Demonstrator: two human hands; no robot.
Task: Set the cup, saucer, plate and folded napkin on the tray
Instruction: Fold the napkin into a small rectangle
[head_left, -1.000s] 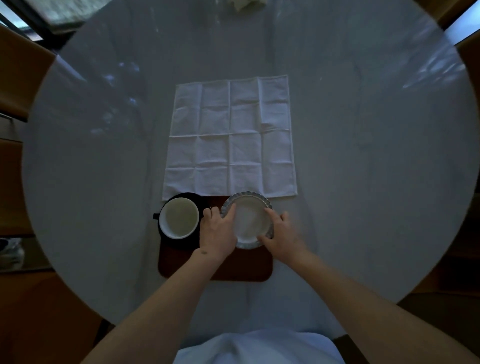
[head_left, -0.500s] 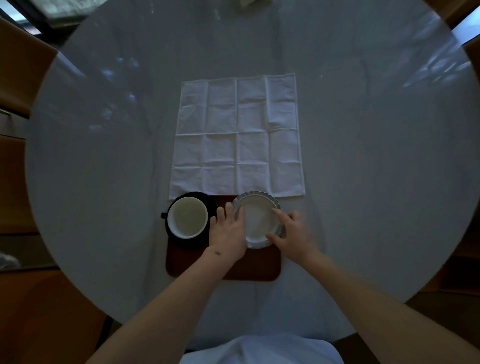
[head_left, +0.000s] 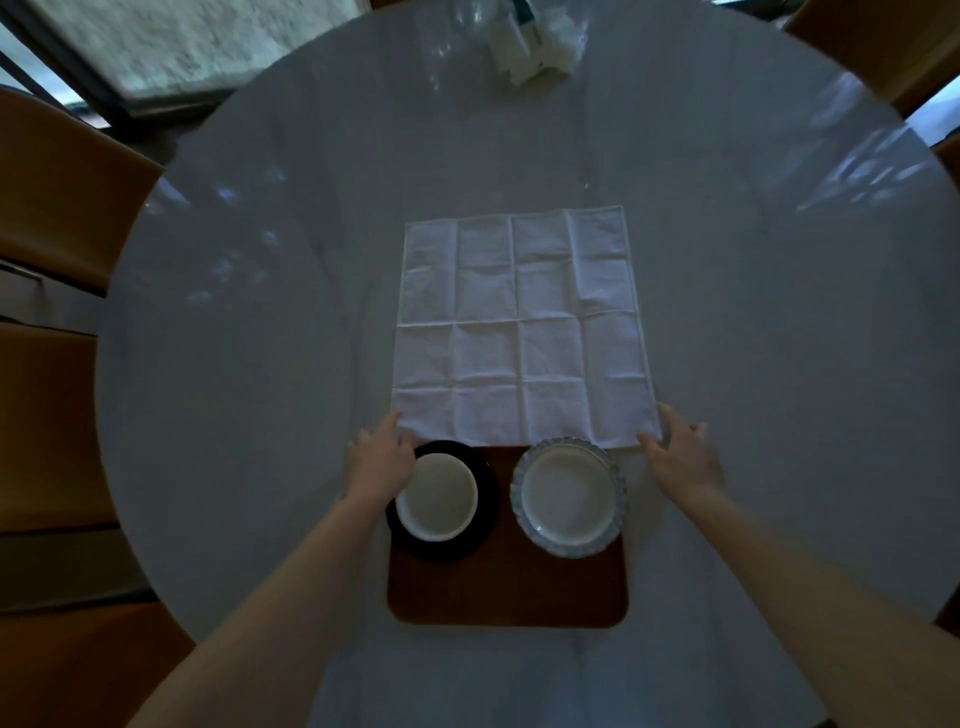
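Note:
A brown tray (head_left: 506, 592) lies near the table's front edge. On its left a white cup (head_left: 436, 496) stands on a black saucer (head_left: 485, 512); on its right sits a white plate (head_left: 569, 496) with a blue fluted rim. Beyond the tray a white napkin (head_left: 519, 332) is spread flat and unfolded, its near edge overlapping the tray. My left hand (head_left: 379, 454) pinches the napkin's near left corner. My right hand (head_left: 680, 452) touches the near right corner, fingers curled at the edge.
The round grey table (head_left: 234, 364) carries a clear glass (head_left: 457, 21) and white packets (head_left: 530, 41) at its far edge. Wooden chairs (head_left: 57, 192) stand around it on the left and at the far right.
Both hands have left the plate, which now rests on the tray's right side, and moved outward and forward to the napkin's two near corners.

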